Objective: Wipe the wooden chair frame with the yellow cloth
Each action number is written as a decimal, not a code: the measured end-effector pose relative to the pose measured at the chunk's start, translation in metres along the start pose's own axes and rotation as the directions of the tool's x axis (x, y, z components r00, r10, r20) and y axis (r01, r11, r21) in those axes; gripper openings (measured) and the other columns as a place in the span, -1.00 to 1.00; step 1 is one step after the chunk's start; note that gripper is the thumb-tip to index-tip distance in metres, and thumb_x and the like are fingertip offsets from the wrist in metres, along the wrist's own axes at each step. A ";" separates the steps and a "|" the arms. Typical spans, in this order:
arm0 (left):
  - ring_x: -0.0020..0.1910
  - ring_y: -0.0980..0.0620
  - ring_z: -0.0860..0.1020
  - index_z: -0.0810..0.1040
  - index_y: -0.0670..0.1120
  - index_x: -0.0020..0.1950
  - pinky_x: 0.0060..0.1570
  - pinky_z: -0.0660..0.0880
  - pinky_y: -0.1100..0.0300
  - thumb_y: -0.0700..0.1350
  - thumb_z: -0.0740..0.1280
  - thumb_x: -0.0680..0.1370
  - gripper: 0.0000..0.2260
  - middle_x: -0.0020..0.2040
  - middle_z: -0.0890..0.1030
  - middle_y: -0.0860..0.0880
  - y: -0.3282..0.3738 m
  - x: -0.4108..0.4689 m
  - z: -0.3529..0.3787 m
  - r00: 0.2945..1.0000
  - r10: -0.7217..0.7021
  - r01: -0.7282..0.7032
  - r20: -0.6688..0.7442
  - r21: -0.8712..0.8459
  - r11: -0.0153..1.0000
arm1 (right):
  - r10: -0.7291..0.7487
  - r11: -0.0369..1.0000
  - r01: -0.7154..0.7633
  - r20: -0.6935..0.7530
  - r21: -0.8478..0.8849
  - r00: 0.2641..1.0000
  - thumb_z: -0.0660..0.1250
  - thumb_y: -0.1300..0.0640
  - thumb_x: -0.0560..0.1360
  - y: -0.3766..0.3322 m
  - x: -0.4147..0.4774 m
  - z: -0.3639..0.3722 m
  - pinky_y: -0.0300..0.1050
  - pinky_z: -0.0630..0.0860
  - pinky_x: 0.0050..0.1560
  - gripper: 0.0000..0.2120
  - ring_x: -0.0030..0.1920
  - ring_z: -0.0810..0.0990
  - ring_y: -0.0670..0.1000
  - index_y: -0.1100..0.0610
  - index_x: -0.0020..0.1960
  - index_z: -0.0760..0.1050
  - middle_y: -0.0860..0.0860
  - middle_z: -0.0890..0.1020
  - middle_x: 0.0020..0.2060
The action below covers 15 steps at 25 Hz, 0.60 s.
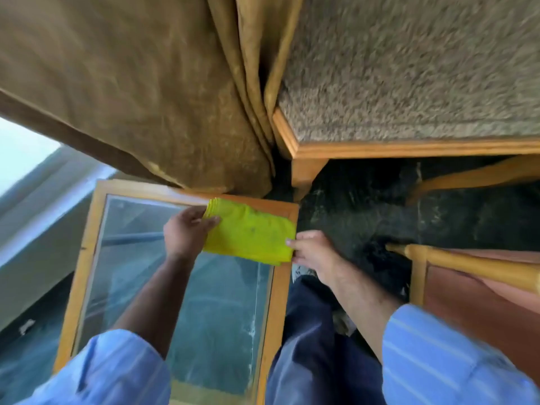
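Observation:
A folded yellow cloth (pixel 251 232) is held flat over the far right corner of a wood-framed glass table (pixel 279 287). My left hand (pixel 185 232) pinches the cloth's left edge. At the cloth's lower right corner, my right hand (pixel 314 252) grips it with the fingertips. The wooden chair frame (pixel 380 149) runs along the front of a speckled brown seat cushion (pixel 409 68) at the upper right, with one leg (pixel 305 173) going down to the dark floor. Both hands are well short of the chair frame.
A tan curtain (pixel 146 92) hangs at the upper left, touching the table's far edge. A second wooden chair with a rounded rail (pixel 473 267) and reddish seat stands at the right. My legs in dark blue trousers (pixel 309 346) stand between table and chair. Bright window at the left.

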State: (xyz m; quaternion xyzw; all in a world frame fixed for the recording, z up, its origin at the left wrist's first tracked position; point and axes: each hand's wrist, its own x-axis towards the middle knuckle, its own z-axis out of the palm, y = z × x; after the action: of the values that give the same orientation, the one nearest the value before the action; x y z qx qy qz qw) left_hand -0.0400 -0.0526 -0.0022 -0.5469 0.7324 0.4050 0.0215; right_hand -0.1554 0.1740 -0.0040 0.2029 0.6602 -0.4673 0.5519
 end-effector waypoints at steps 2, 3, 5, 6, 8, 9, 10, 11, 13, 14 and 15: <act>-0.03 -0.03 0.75 0.77 0.00 0.07 0.07 0.63 0.06 0.08 0.55 0.31 -0.63 -0.12 0.78 -0.02 -0.015 0.022 0.012 0.999 0.005 -0.008 0.034 0.097 0.995 | -0.021 0.995 0.008 -0.139 -0.095 0.990 0.39 0.34 0.57 0.009 0.030 0.009 0.21 0.61 0.20 -0.83 -0.02 0.59 0.18 0.25 -0.20 0.54 0.31 0.62 -0.06; -0.01 -0.03 0.75 0.77 0.00 0.07 0.11 0.64 0.04 0.09 0.54 0.29 -0.61 -0.08 0.80 -0.04 -0.024 0.031 0.019 0.999 -0.006 0.000 0.048 0.117 0.993 | -0.050 0.983 0.014 -0.194 -0.183 0.980 0.45 0.27 0.53 0.011 0.044 0.013 0.23 0.63 0.19 -0.80 -0.06 0.62 0.19 0.22 -0.26 0.54 0.22 0.58 -0.15; 0.01 -0.06 0.75 0.76 -0.02 0.08 0.14 0.64 -0.03 0.03 0.57 0.31 -0.64 -0.02 0.80 -0.08 -0.041 0.046 0.032 0.999 -0.019 0.013 0.042 0.145 0.989 | -0.111 0.938 0.016 -0.257 -0.347 0.960 0.52 0.17 0.47 0.013 0.068 0.020 0.08 0.66 0.01 -0.64 -0.21 0.64 0.14 0.15 -0.42 0.47 0.10 0.54 -0.31; 0.02 -0.08 0.74 0.76 -0.03 0.08 0.14 0.64 -0.03 -0.01 0.59 0.34 -0.66 0.00 0.80 -0.10 -0.047 0.050 0.037 0.999 -0.009 0.003 0.033 0.170 0.985 | -0.156 0.905 0.026 -0.273 -0.425 0.949 0.54 0.13 0.45 0.015 0.077 0.021 -0.06 0.58 -0.13 -0.54 -0.33 0.57 0.09 0.14 -0.49 0.37 0.04 0.51 -0.40; 0.03 -0.12 0.73 0.75 -0.07 0.08 0.10 0.61 0.02 -0.05 0.60 0.38 -0.70 0.03 0.79 -0.13 -0.055 0.058 0.046 1.000 -0.004 0.003 0.004 0.228 0.974 | -0.212 0.849 0.026 -0.296 -0.527 0.931 0.56 0.08 0.44 0.021 0.095 0.023 -0.17 0.41 -0.23 -0.49 -0.44 0.45 0.04 0.14 -0.51 0.33 0.00 0.46 -0.49; 0.04 -0.14 0.72 0.74 -0.08 0.07 0.07 0.57 0.06 -0.06 0.60 0.39 -0.72 0.04 0.79 -0.14 -0.053 0.060 0.048 1.000 -0.012 0.016 -0.018 0.259 0.966 | -0.224 0.834 0.028 -0.293 -0.551 0.929 0.56 0.07 0.43 0.021 0.099 0.024 -0.18 0.45 -0.22 -0.55 -0.40 0.52 0.06 0.15 -0.48 0.41 0.02 0.54 -0.45; 0.05 -0.16 0.71 0.73 -0.09 0.04 0.02 0.53 0.09 -0.05 0.61 0.39 -0.73 0.04 0.78 -0.15 -0.054 0.066 0.052 0.999 -0.020 0.031 -0.040 0.288 0.957 | -0.234 0.834 0.039 -0.289 -0.551 0.928 0.57 0.07 0.43 0.021 0.102 0.025 -0.15 0.56 -0.18 -0.67 -0.30 0.63 0.10 0.18 -0.39 0.55 0.07 0.66 -0.34; 0.06 -0.19 0.70 0.71 -0.09 0.02 -0.02 0.48 0.10 -0.04 0.61 0.39 -0.74 0.04 0.77 -0.16 -0.050 0.066 0.053 0.998 -0.037 0.052 -0.052 0.328 0.943 | -0.231 0.829 0.032 -0.289 -0.558 0.929 0.58 0.08 0.43 0.020 0.102 0.027 -0.06 0.68 -0.10 -0.79 -0.18 0.73 0.14 0.21 -0.23 0.66 0.13 0.74 -0.19; 0.11 -0.27 0.66 0.63 -0.10 0.03 -0.04 0.47 0.03 -0.01 0.58 0.43 -0.72 0.06 0.72 -0.21 -0.042 0.064 0.056 0.996 -0.060 0.080 -0.061 0.420 0.904 | -0.242 0.777 -0.010 -0.313 -0.630 0.918 0.59 0.04 0.43 0.014 0.099 0.028 0.09 0.72 0.00 -0.63 0.04 0.75 0.23 0.28 0.08 0.65 0.21 0.74 0.06; 0.17 -0.29 0.63 0.58 -0.12 0.10 0.00 0.50 -0.05 0.01 0.55 0.47 -0.68 0.13 0.69 -0.22 -0.043 0.059 0.057 0.997 -0.025 0.058 -0.078 0.461 0.885 | -0.300 0.707 -0.017 -0.321 -0.707 0.898 0.59 -0.01 0.42 0.010 0.096 0.028 0.07 0.70 0.02 -0.52 0.11 0.73 0.24 0.27 0.18 0.59 0.21 0.72 0.12; 0.25 -0.31 0.59 0.51 -0.15 0.19 0.08 0.52 -0.13 0.03 0.50 0.52 -0.63 0.21 0.64 -0.24 -0.036 0.049 0.056 0.996 0.024 0.025 -0.087 0.527 0.849 | -0.388 0.627 -0.007 -0.320 -0.779 0.864 0.59 -0.07 0.41 0.004 0.089 0.028 0.07 0.65 0.04 -0.42 0.17 0.70 0.23 0.25 0.26 0.51 0.21 0.69 0.18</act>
State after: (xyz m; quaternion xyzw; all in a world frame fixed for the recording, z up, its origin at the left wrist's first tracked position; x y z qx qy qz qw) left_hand -0.0533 -0.0592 -0.0841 -0.5380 0.8155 0.1632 0.1378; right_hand -0.1643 0.1303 -0.0860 -0.0155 0.9226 -0.1433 0.3579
